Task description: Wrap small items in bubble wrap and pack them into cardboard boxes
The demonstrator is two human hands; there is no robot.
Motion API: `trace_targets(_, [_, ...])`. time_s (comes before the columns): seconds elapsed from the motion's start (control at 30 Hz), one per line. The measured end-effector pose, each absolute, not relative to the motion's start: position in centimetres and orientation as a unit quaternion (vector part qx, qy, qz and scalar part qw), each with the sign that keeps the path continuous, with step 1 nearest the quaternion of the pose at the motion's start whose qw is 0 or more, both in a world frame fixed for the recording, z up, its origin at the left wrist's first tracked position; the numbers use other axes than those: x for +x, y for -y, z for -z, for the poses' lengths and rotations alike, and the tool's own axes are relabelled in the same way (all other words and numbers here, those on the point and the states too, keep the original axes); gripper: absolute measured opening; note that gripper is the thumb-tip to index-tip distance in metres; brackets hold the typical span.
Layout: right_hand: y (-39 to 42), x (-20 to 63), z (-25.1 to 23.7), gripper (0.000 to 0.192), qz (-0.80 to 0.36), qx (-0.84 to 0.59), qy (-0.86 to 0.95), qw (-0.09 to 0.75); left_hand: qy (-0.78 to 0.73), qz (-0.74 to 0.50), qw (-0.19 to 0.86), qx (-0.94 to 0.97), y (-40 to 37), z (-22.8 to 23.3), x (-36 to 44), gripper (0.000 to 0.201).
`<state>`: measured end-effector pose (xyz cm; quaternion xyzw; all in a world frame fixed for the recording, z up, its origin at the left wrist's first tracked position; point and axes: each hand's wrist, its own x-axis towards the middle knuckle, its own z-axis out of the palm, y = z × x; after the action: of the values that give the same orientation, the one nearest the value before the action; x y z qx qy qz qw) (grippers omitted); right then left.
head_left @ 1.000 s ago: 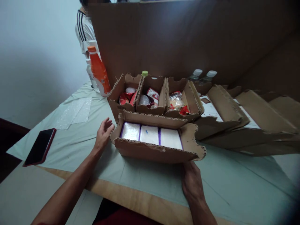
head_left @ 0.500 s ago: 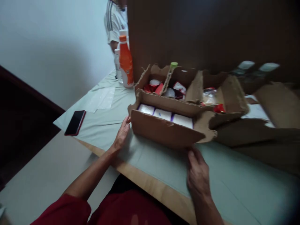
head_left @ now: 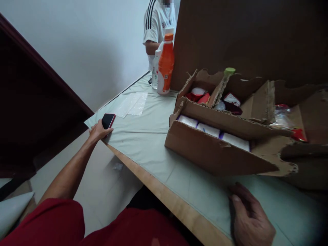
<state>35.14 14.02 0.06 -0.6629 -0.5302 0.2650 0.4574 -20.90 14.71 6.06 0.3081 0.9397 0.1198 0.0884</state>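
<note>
At the table's left corner, my left hand [head_left: 97, 131] is closed round the lower end of a dark-screened phone [head_left: 108, 121] with a red edge. The thumb lies along one side of it and the fingers along the other. My right hand [head_left: 249, 215] rests low over the table in front of a cardboard box [head_left: 202, 152], apart from it, its fingers loosely bent and holding nothing. Several white packs with purple edges [head_left: 208, 130] stand in the box's front compartment. Red and clear wrapped packets [head_left: 197, 95] lie in the compartments behind.
An orange-and-white bottle [head_left: 166, 65] and a clear bottle [head_left: 155, 70] stand at the far end. Clear plastic bags [head_left: 134, 104] lie flat on the pale green cloth [head_left: 143, 143]. The wooden table edge [head_left: 164, 191] runs before me. Another person in a white shirt [head_left: 156, 27] stands beyond.
My left hand has left the box's left end and moved left onto the phone. My right hand has come away from the box's front. The view has turned left.
</note>
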Motion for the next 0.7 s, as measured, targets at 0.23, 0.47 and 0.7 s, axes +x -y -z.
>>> trace_targets(0.23, [-13.9, 35.3, 0.3, 0.038, -0.268, -0.652, 0.536, 0.465, -0.936, -0.085, 0.091, 0.33, -14.9, -6.5, -21.1, 0.084])
trace_targets(0.47, [-12.6, 35.2, -0.9, 0.038, -0.253, -0.642, 0.546, 0.475, -0.924, -0.106, 0.116, 0.347, -12.8, -8.9, -20.5, 0.088])
trace_targets(0.7, [-8.5, 30.0, -4.4, 0.028, -0.309, -0.548, 0.636, 0.447, -0.855, -0.253, 0.293, 0.346, -6.5, -9.8, -14.2, 0.105])
